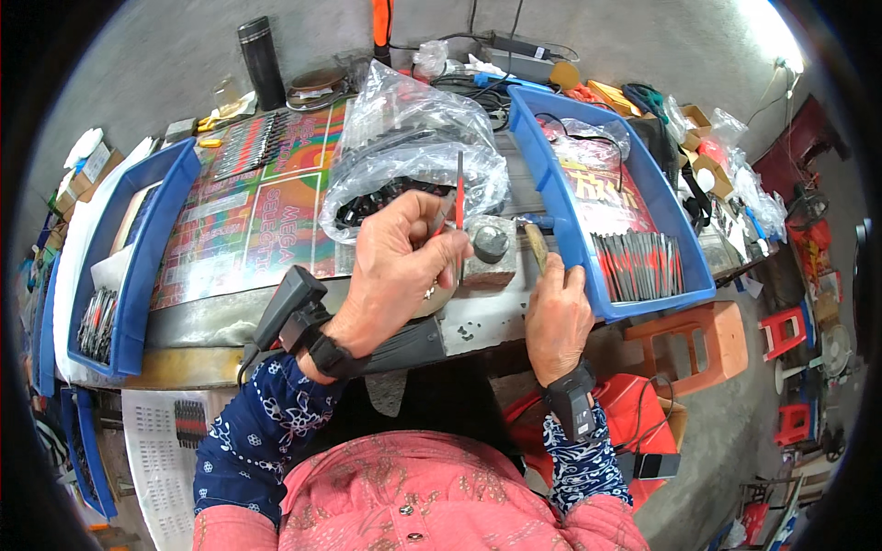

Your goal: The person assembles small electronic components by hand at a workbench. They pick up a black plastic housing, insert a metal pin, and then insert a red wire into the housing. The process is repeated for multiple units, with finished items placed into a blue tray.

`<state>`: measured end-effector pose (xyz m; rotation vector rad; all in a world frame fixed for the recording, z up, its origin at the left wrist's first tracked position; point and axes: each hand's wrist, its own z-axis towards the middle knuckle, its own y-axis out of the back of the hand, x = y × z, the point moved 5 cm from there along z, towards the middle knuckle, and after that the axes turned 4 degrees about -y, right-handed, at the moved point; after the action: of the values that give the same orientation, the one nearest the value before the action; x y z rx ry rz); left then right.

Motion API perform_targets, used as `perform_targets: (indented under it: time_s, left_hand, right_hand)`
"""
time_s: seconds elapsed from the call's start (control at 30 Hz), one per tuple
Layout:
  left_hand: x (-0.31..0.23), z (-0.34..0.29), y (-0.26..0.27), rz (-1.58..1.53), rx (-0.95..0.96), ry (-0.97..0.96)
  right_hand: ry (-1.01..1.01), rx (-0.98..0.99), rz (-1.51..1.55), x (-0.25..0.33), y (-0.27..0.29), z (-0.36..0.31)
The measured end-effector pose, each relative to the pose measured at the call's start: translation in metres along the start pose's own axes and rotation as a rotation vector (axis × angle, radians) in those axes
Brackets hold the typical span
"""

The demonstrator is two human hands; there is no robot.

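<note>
My left hand point(404, 248) is closed, pinching a slim red-and-black pointed piece point(459, 197) upright between thumb and fingers. Just right of it sits a small metal block point(487, 271) with a round dark stud point(491, 243) on top. My right hand point(558, 317) rests at the bench edge, fingers curled around the lower end of a wooden handle point(535, 246); what its far end joins is unclear. Behind my left hand lies a clear plastic bag point(418, 138) with black parts showing in its mouth point(372, 204).
At right, a blue tray point(602, 230) holds a row of red-and-black pieces point(638, 266). Another blue tray point(152, 266) stands left with similar pieces point(97, 323). More lie on the patterned sheet point(248, 220). A black flask point(262, 64) stands behind; an orange stool point(694, 349) is below right.
</note>
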<state>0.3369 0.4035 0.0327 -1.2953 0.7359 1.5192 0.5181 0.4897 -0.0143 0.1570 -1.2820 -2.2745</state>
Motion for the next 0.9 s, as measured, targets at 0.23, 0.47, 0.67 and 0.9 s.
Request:
perform_targets:
  time_s: [0.23,0.47,0.67,0.9]
  left_hand:
    - [0.002,-0.043,0.009,-0.116,0.056,0.245]
    - [-0.002,-0.077,0.009,-0.226,0.137,0.323]
    - [-0.003,-0.094,0.017,-0.21,0.103,0.404]
    - [-0.011,-0.106,0.039,-0.046,0.0,0.314]
  right_hand:
    - [0.188,-0.085,0.061,0.018,0.033,-0.01]
    - [0.074,0.428,1.224,0.06,0.053,-0.016]
    - [-0.223,0.772,1.684,0.087,0.035,-0.03]
    - [-0.272,0.8,1.638,0.096,0.037,-0.036]
